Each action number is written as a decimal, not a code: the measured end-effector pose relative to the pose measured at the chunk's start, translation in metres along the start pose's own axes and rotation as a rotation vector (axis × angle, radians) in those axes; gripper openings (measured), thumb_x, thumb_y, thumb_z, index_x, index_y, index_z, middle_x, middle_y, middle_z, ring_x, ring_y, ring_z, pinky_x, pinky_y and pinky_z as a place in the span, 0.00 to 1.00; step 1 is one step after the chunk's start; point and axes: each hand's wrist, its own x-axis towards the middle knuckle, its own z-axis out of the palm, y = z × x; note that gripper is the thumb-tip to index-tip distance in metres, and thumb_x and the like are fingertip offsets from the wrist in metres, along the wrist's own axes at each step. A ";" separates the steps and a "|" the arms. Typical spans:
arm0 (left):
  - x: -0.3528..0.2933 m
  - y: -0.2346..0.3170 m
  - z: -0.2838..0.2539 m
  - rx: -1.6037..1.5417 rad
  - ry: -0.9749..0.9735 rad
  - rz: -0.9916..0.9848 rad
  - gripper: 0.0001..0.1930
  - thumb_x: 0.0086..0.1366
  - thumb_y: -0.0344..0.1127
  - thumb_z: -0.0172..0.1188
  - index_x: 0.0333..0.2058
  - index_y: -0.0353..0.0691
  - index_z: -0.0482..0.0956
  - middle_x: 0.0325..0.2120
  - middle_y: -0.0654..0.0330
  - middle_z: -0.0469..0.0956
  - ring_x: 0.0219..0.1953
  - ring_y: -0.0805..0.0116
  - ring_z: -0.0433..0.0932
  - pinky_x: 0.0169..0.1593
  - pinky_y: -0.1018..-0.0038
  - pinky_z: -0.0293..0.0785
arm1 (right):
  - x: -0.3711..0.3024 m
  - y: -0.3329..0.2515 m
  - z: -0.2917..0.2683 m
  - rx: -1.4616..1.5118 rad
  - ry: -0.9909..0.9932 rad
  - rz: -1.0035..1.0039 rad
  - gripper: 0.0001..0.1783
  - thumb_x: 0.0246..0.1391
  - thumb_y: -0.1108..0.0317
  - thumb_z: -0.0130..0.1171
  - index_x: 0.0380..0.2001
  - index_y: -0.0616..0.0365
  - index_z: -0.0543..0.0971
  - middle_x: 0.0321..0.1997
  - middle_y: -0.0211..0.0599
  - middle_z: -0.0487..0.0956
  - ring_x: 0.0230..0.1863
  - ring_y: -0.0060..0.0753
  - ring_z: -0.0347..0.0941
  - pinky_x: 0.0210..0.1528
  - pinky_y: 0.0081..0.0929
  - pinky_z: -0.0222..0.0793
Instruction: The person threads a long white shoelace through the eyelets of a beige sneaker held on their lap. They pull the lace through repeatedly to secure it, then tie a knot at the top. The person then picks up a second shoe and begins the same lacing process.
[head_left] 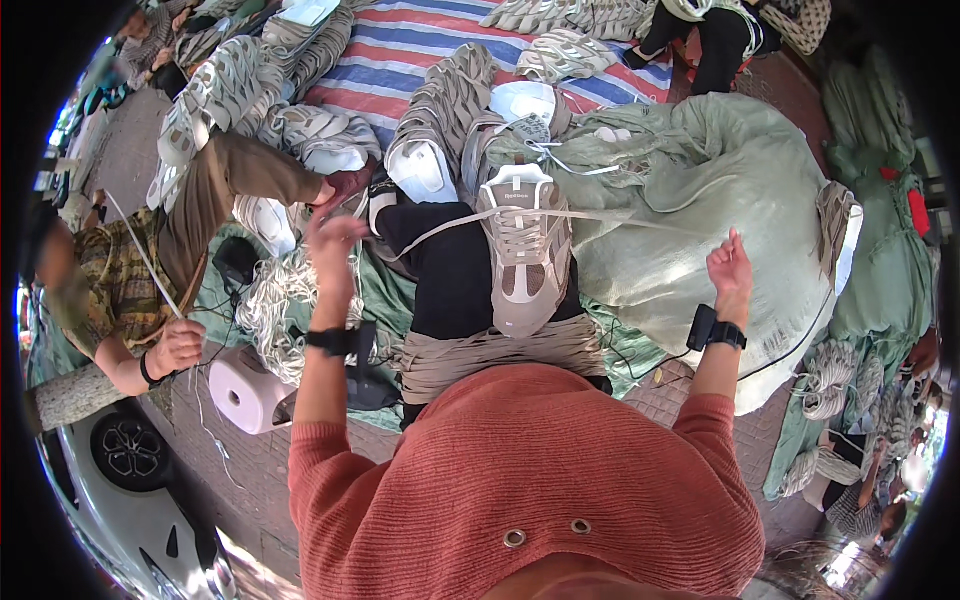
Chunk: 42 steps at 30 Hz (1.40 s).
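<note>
A beige and taupe sneaker [521,260] rests on my lap, toe toward me, with its laces threaded through the upper eyelets. From its top, one length of the flat beige shoelace [620,216] stretches almost straight to my right hand [730,268], whose fingers are closed on it at the far right. The other length curves leftward over my dark-trousered leg to my left hand [336,245]. That hand is blurred, but its fingers look closed around the lace end. Both hands are raised wide apart from the shoe, with a dark band on each wrist.
Bundled laces [280,305] lie left of my legs beside a pale pink stool [250,388]. Stacked sneakers [440,125] stand ahead on a striped sheet [400,45]. A full pale green sack [690,290] bulges at right. A person [130,300] sits close at left, holding a lace.
</note>
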 end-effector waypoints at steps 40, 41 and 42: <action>0.010 -0.021 0.146 0.727 -0.805 0.175 0.10 0.51 0.35 0.70 0.29 0.38 0.79 0.22 0.56 0.78 0.27 0.57 0.79 0.32 0.67 0.73 | -0.032 0.240 0.222 -1.474 -1.236 -0.434 0.08 0.41 0.70 0.62 0.29 0.55 0.83 0.29 0.39 0.77 0.33 0.45 0.75 0.37 0.34 0.70; 0.011 -0.017 0.140 0.762 -0.792 0.246 0.12 0.52 0.36 0.71 0.29 0.39 0.78 0.24 0.56 0.78 0.28 0.57 0.78 0.33 0.66 0.72 | -0.034 0.242 0.222 -1.456 -1.242 -0.431 0.07 0.41 0.70 0.62 0.28 0.55 0.82 0.29 0.39 0.77 0.32 0.43 0.75 0.36 0.34 0.70; 0.009 -0.008 0.140 0.791 -0.785 0.320 0.13 0.52 0.37 0.71 0.30 0.39 0.77 0.26 0.57 0.77 0.29 0.58 0.78 0.35 0.65 0.71 | -0.032 0.240 0.225 -1.442 -1.240 -0.432 0.07 0.40 0.70 0.62 0.27 0.56 0.82 0.28 0.40 0.77 0.32 0.42 0.75 0.35 0.33 0.70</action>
